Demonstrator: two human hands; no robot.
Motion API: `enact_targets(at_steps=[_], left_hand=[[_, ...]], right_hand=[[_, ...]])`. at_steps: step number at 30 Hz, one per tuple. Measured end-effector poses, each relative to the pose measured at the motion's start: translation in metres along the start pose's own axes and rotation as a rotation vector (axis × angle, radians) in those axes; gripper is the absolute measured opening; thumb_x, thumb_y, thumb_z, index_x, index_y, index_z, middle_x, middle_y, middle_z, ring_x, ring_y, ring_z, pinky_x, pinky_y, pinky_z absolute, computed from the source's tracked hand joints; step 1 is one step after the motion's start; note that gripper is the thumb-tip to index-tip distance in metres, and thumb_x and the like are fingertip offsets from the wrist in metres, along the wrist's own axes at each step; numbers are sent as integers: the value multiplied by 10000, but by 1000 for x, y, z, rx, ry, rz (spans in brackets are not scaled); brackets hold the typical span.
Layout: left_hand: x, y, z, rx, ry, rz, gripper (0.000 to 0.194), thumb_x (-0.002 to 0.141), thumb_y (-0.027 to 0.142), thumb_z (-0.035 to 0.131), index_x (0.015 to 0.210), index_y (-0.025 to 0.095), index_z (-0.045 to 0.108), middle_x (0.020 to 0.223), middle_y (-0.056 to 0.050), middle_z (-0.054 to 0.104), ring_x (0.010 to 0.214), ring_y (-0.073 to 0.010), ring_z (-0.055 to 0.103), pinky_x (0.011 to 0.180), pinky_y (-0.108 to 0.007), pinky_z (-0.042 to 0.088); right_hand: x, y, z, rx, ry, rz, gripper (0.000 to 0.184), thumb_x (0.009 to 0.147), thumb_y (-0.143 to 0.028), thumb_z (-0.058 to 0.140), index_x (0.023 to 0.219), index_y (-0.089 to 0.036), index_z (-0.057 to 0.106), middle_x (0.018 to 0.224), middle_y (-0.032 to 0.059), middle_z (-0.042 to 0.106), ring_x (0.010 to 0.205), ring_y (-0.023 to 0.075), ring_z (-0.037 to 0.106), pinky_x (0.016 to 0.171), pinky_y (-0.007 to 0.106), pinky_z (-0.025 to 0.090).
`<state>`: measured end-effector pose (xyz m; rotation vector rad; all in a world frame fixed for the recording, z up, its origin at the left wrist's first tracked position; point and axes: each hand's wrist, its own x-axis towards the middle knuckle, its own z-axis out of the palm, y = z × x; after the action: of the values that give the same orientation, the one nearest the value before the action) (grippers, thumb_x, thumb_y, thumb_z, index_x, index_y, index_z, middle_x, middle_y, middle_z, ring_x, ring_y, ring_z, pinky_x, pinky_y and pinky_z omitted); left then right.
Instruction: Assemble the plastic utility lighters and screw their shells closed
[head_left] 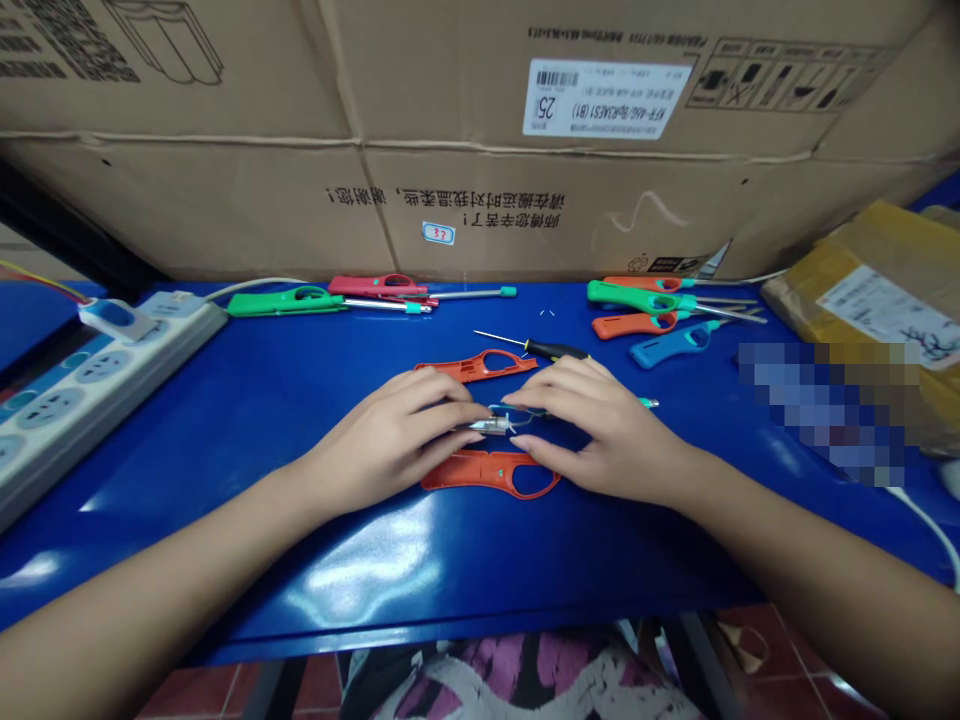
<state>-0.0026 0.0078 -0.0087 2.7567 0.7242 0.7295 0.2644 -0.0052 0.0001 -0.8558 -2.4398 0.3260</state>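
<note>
The fingers and thumb of my left hand [401,435] are closed around a small clear lighter fuel tank [491,425] with a whitish valve end. Curved beside that valve end is my right hand [592,425], thumb and index finger apart. Thin wire or tubing [525,417] runs from the tank under the right hand. A teal-tipped metal tube [649,402] pokes out past the right knuckles; its rest is hidden. One orange lighter shell half [484,367] lies beyond my hands, the other orange half [469,470] nearer me, its inside hidden partly by the fingers.
A black-and-yellow screwdriver [551,349] lies behind my right hand. Green [281,302] and red lighters [375,287] lie back left, several more lighters [652,322] back right. A power strip [112,365] stands left; a taped parcel [874,300] right. A large carton [480,230] walls the back.
</note>
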Motion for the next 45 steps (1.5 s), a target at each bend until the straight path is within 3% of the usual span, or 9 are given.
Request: enact_targets(at_steps=[5,15,18,22,29,33,39,42,45], left_hand=[[-1,6,2,9,44,88,240,958,124,630,1196,151,644,1056,-88,667,978,-185,611,886,-339,523],[-2,8,-1,-50,36,186,246,942,64,596,1170,135,654,1007,-116,688,936,-204,630,828,-341,535],[0,8,-10,-37,-30,159,203,924,192,655,1124,165,669,999,-84,702,907,-200,652,825,-338,530],[1,4,-22,0,-259,23,365,843,411,728,1098,159,662,997,-69,701,891,-218,670,812,-347,537],[-2,-1,-23,18,-368,-46,240,839,362,711,989,178,676,949,-39,685,876,-209,663,804,-339,524],[-2,-1,-21,-28,-365,-74,208,845,326,700,996,184,681,950,-33,686,869,-194,656,807,-325,517],[-2,-3,-20,-42,-350,-79,278,831,397,731,1017,198,679,987,-30,690,895,-198,659,833,-335,511],[0,-7,-22,26,-233,-112,387,857,527,705,1061,198,687,1049,-58,693,967,-230,640,906,-383,501],[0,-19,-19,128,-68,-228,407,961,507,585,1194,183,667,1134,-101,672,1032,-254,599,931,-427,504]], right_hand=[[1,-4,13,148,-8,80,103,954,-282,655,979,-200,712,933,13,738,909,160,646,877,357,411],[3,-11,16,288,-121,136,70,903,-273,721,948,-219,726,909,-7,738,909,167,603,874,362,399],[2,-15,14,241,-128,146,58,907,-270,697,933,-227,726,896,-7,734,889,176,588,847,372,381],[1,-15,11,165,-111,128,34,894,-251,688,890,-226,711,881,-6,728,885,182,584,840,373,363],[0,-3,6,60,12,126,22,893,-230,687,879,-214,679,836,-7,703,854,169,599,862,357,381],[0,7,4,-63,39,179,35,896,-244,682,891,-211,673,869,6,714,878,188,598,861,369,382],[-2,19,2,-186,-136,242,65,921,-253,654,951,-205,687,971,48,714,996,245,590,875,399,395],[-1,23,1,-177,-141,234,144,950,-272,611,1053,-205,685,1039,74,699,1043,258,591,904,419,412],[1,26,-2,-188,-90,239,179,967,-262,569,1097,-197,674,1068,94,681,1042,265,584,913,440,428]])
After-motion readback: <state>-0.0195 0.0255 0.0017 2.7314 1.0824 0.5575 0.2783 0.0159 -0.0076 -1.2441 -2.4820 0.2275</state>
